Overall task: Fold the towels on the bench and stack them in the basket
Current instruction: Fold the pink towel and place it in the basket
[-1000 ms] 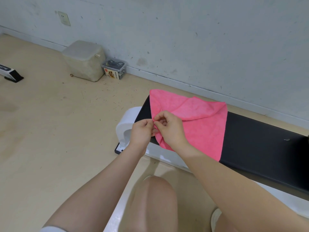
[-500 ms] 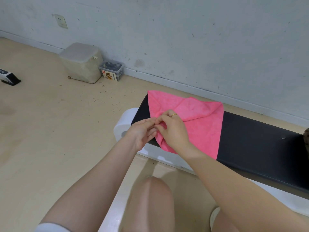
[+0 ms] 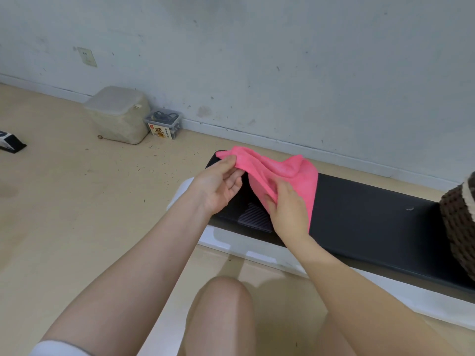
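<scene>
The left hand [image 3: 219, 185], palm up, pinches the pink towel [image 3: 285, 173] at the bench's [image 3: 365, 214] left end; the right hand [image 3: 288, 208], knuckles up, pinches its near edge. The basket [image 3: 458, 222] sits at the right end.

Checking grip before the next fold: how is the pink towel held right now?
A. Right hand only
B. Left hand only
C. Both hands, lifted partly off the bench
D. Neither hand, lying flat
C: the left hand grips one edge of the pink towel, the right hand pinches another, and the cloth bunches above the bench.
</scene>
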The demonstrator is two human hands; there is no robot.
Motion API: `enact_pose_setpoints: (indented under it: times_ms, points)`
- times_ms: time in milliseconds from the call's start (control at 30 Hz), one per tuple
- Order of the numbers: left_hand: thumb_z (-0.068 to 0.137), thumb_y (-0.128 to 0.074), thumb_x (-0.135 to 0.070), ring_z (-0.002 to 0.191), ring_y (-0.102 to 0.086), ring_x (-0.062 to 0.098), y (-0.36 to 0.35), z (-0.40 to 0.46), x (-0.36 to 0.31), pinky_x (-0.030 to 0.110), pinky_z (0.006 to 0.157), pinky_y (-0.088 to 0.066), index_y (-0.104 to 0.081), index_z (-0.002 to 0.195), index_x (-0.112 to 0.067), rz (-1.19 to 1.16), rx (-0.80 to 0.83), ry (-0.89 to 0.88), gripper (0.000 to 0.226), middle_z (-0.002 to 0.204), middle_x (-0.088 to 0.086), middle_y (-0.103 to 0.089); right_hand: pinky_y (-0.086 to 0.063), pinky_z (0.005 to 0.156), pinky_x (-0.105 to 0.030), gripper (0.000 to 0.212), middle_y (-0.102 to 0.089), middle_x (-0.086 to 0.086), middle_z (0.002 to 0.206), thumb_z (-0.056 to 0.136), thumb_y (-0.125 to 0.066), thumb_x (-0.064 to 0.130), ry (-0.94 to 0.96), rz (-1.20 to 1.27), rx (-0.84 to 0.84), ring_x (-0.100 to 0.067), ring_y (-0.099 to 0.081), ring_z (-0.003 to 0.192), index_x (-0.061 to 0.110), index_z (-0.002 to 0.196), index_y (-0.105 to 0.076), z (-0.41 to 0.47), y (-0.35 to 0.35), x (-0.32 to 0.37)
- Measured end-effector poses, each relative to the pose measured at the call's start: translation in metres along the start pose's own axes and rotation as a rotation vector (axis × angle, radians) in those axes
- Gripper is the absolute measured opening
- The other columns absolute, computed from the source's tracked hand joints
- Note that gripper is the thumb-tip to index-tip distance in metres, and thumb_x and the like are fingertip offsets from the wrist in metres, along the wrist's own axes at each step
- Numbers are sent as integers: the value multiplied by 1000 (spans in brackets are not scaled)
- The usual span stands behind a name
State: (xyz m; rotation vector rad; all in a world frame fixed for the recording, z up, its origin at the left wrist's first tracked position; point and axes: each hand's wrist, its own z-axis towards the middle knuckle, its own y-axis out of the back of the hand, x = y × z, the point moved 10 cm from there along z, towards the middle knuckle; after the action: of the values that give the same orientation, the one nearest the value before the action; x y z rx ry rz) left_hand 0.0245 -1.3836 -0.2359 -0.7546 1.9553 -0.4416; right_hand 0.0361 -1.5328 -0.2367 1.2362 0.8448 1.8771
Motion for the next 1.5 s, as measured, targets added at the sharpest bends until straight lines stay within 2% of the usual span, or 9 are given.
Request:
enact_pose_setpoints:
  times_ms: [100,267,533,700,867,1033,1133,1300,1500]
  points:
    - [92,-56,-18,61,-67,4,-20,-6,1,16,54,-49,-62,87,-14,-55,33,-2,9,69,-3,-71,-45,71,-41,15,-61,-8,93,92,-49,17,-100,-170,36,-32,-59,81,10,100,-60,-2,25,-36]
    - [93,-55,-19,59,-68,6,-49,-15,3,15,49,-50,-61,86,-13,-187,70,-41,11,66,-3,-71,-47,68,-37,23,-59,-7,97,91,-41,8,-354,-84,-46,-29,-57,86,10,101,-61,-15,84,-95]
    - [95,-51,-14,72,-64,10,-80,-30,1,21,61,-52,-56,80,-8,-431,72,-141,17,72,0,-65,-44,74,-25,17,-61,4,84,90,-50,7,-526,671,-448,-12,-54,80,17,91,-63,-27,175,-135]
    - [95,-51,-14,76,-62,9,-97,-26,-4,20,67,-50,-57,82,-9,-491,66,-195,15,82,0,-61,-44,44,-16,22,-48,4,73,96,-48,10,-478,1082,-489,-5,-47,58,20,78,-56,-9,200,-143]
    - [96,-50,-16,79,-62,7,-110,1,1,20,67,-51,-57,86,-12,-315,8,-191,13,86,-2,-62,-46,46,-20,20,-48,7,72,98,-45,17,-479,997,-519,-1,-47,50,24,83,-55,16,208,-171]
    - [101,-35,-17,112,-55,10,-123,51,17,30,101,-36,-51,84,-20,-1,-44,-90,24,90,-7,-57,-38,48,-22,25,-45,7,70,98,-46,18,-638,892,-504,-7,-40,57,27,75,-52,39,188,-216]
    - [102,-32,-17,126,-47,12,-146,78,10,38,105,-31,-50,85,-19,-3,0,-115,25,91,-6,-56,-41,52,-18,22,-52,7,75,97,-48,13,-663,955,-468,-6,-45,63,22,79,-57,59,185,-229]
    - [100,-40,-21,98,-60,11,-196,94,-35,35,101,-41,-54,99,-18,-179,183,-269,14,96,-4,-61,-44,59,-1,19,-62,7,86,92,-55,6,-566,1047,-636,1,-56,76,11,107,-65,93,232,-226]
    - [99,-43,-18,87,-64,7,-173,89,-29,23,79,-49,-57,99,-16,8,149,-306,14,96,-3,-65,-35,44,-14,24,-63,6,54,93,-44,4,-532,1058,-514,-4,-54,46,16,78,-59,83,241,-215]
